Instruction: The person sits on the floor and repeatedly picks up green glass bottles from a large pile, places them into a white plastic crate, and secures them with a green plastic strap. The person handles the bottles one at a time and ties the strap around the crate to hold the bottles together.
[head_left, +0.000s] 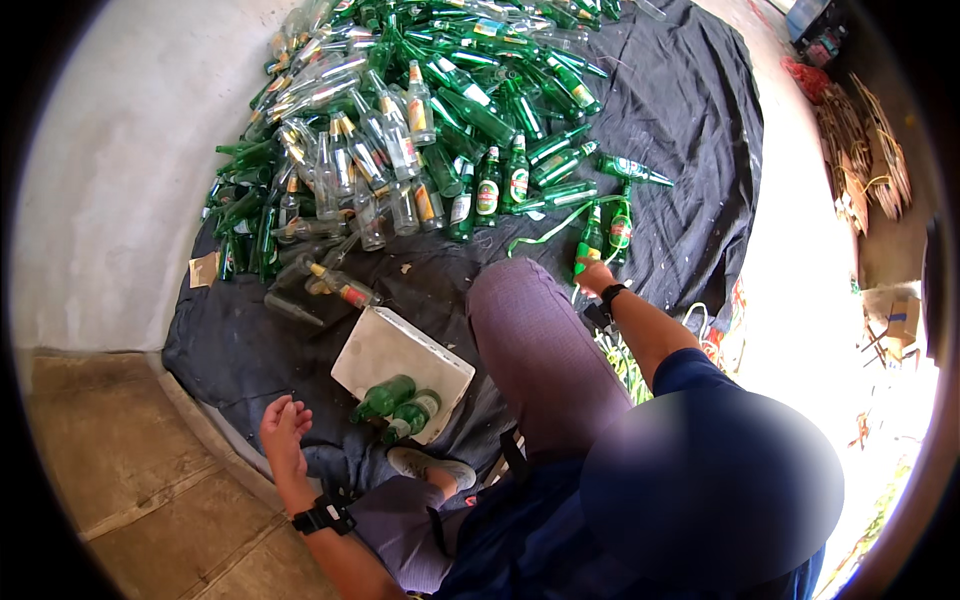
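Note:
My right hand is closed around the lower end of a green glass beer bottle, its neck pointing away from me. Beside that bottle is another labelled green beer bottle. A pale green plastic strap runs in a loose loop around this pair. My left hand is raised over the floor's edge, fingers loosely curled and holding nothing. To its right, two green bottles, one plain and one labelled, lie on a dirty white foam slab.
A large heap of green and clear glass bottles covers the far side of a black cloth. Loose clear bottles lie near the slab. A pale wall rises at left; bundled flattened cardboard stands at far right.

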